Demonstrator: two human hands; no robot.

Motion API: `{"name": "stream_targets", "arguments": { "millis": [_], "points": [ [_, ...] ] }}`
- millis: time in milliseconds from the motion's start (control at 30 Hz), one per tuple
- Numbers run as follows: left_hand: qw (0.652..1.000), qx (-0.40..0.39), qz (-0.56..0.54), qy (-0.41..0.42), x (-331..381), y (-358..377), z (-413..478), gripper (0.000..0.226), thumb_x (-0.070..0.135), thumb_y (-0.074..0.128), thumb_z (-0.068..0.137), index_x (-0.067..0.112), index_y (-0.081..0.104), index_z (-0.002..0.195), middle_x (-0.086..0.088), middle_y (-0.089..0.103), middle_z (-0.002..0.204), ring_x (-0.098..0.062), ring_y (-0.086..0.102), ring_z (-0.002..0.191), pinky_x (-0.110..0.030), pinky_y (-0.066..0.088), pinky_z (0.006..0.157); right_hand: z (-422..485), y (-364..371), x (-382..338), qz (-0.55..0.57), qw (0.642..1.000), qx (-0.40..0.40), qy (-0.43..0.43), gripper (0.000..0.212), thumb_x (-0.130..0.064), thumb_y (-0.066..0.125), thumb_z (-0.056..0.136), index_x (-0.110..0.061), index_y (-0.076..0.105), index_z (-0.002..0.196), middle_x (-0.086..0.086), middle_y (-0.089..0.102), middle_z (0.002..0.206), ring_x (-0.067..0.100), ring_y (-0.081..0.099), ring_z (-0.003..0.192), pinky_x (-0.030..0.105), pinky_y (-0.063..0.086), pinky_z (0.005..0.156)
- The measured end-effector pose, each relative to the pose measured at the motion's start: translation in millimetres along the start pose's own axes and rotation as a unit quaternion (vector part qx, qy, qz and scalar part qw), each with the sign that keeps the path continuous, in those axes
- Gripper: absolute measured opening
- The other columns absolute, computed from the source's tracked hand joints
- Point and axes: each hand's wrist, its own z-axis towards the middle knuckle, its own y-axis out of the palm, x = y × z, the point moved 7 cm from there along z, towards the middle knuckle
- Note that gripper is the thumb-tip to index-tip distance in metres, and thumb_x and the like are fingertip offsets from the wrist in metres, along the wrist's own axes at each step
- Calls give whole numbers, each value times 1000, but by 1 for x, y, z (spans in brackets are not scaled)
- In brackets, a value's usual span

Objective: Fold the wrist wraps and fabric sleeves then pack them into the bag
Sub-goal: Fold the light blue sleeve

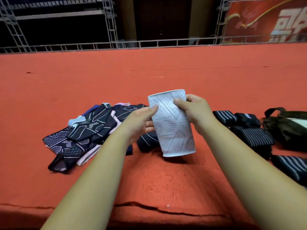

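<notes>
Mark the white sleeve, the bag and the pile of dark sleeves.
white sleeve [172,130], head view, its patterned middle.
bag [283,130], head view, its dark side.
pile of dark sleeves [93,125], head view, a top sleeve.

The person's left forearm [99,163] and right forearm [240,155] are bare along all their visible length, and the left grip [141,120] and right grip [194,110] are bare as well.

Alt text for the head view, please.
The left hand and right hand hold a pale blue fabric sleeve above red carpet. Dark sleeves lie piled at left; striped wraps and a bag sit at right.
</notes>
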Motion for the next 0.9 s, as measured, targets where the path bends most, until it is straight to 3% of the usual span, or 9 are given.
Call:
{"name": "stream_targets", "arguments": {
  "millis": [100,200,300,433,500,567,733,800,900],
  "points": [
    [999,4,29,29,-15,23,6,23,18,66,104,13,72,125,-8,79,120,-29,75,112,-46,59,99,-1,-22,20,-11,1000,6,29,19,-26,80,94,-8,76,101,13,80,95,23,71,77,38,57,71],
    [1000,21,3,11,-20,34,12,22,14,66,103,10,73,123,-13,79,117,-35,74,112,-49,59,95,-10,-36,34,-7,995,-59,78,29,-32,77,96,-8,78,111,15,81,105,24,72,85,39,58,76],
    [999,36,-3,-2,-20,39,18,22,12,66,103,4,73,121,-19,78,115,-41,73,113,-60,55,100,-17,-47,39,-28,989,-115,91,20,-18,69,100,-9,78,115,7,80,107,25,72,92,40,59,82],
    [998,52,-23,11,-7,40,22,19,13,68,102,1,75,115,-22,78,112,-36,74,101,-55,58,96,-20,-54,33,-39,986,-146,67,20,-14,68,100,-4,76,117,12,69,93,26,58,82,34,55,66],
    [998,56,-9,23,-3,39,27,18,14,69,102,3,76,114,-18,80,107,-32,77,93,-45,65,79,-18,-56,34,-24,988,-143,62,20,-16,70,101,-4,75,116,12,70,90,25,60,75,33,54,61],
    [998,59,19,24,-6,37,33,15,12,69,102,4,76,113,-13,81,102,-25,78,85,-33,62,65,-14,-57,43,-3,988,-137,73,17,-16,69,102,-7,76,114,7,73,86,18,62,66,31,52,58],
    [995,11,97,-35,-56,43,53,27,-3,64,97,7,75,119,-13,80,111,-30,77,105,-42,65,90,-10,-64,95,-47,989,-93,102,14,-19,70,101,-15,79,110,9,79,97,23,68,77,34,55,68],
    [994,12,95,-51,-73,44,59,26,-3,63,97,9,75,117,-12,80,110,-27,76,102,-44,65,88,-11,-68,111,-59,990,-79,102,13,-20,70,101,-15,80,107,7,77,90,23,65,75,31,54,61],
    [995,25,86,-50,-87,44,66,25,3,65,98,15,75,118,-6,80,110,-19,75,96,-31,62,75,-6,-74,120,-36,993,-61,97,14,-18,68,101,-17,80,108,10,75,87,21,64,70,28,51,52]
  ]
}}
